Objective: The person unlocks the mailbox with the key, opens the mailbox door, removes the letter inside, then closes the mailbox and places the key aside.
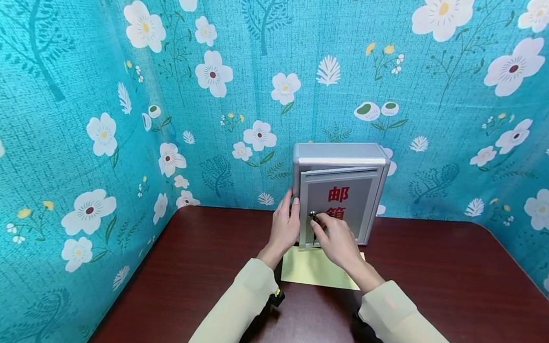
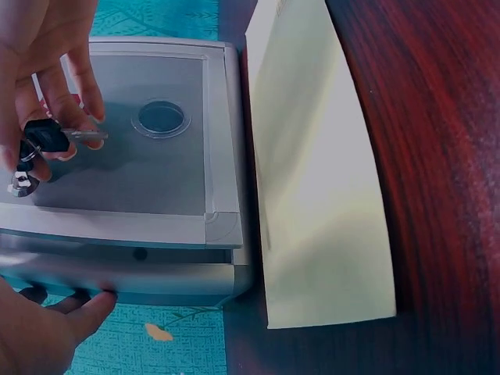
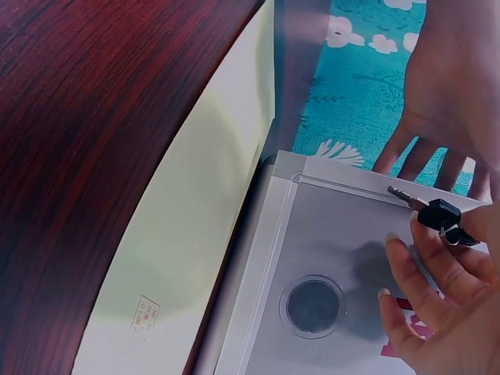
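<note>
A grey metal mailbox [image 1: 344, 150] with red characters stands upright on the table, its front door [image 1: 364, 198] tilted slightly ajar. At the door's left edge my right hand [image 1: 338, 241] pinches a key with a black head [image 2: 48, 135]. A second black key head and a ring [image 3: 453, 234] show beside it, partly covered by the fingers. Close by is a round silver lock piece [image 2: 22, 183]. My left hand [image 1: 284, 224] rests against the box's left side with its fingers extended. A round window [image 3: 312, 306] is set low in the door.
A pale yellow envelope [image 1: 317, 271] with small red print lies on the dark red wooden table [image 1: 211, 272], right in front of the mailbox. Blue flowered cloth [image 1: 261, 86] hangs behind the box and along both sides.
</note>
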Demonstrator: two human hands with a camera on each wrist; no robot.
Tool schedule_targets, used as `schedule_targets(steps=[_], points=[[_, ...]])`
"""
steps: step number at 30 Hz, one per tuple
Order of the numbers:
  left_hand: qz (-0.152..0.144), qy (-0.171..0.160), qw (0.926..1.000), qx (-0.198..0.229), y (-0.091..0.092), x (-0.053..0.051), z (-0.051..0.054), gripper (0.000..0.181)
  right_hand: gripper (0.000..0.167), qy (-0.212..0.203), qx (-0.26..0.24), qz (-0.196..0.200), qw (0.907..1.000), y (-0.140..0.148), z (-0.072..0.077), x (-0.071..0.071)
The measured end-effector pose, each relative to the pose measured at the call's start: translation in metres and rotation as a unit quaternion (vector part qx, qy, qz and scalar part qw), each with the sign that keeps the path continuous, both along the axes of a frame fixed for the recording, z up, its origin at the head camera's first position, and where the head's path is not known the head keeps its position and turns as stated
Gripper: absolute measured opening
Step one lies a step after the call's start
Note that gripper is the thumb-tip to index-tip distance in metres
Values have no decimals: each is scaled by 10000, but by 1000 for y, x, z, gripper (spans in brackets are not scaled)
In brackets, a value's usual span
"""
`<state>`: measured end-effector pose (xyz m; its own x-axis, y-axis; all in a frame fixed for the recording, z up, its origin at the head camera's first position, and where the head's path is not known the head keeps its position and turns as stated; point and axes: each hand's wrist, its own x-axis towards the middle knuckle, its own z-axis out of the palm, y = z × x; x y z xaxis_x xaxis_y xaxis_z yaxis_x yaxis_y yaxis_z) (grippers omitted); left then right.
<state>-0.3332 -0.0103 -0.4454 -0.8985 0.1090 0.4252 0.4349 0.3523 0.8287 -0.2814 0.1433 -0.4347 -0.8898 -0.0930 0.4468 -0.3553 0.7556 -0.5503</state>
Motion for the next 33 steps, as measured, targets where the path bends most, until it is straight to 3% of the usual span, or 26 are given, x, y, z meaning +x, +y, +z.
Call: schedule_targets(steps=[12, 25, 33], points=[[-175, -101, 9998, 45, 0, -1, -1, 72, 22, -12, -72, -42, 10000, -2, -1, -9], [47, 216, 9997, 58, 4, -3, -5, 65, 18, 61, -41, -319, 9995, -7, -5, -13], [185, 201, 9996, 62, 5, -2, -4, 60, 12, 414, 100, -553, 9976, -9, -7, -16]])
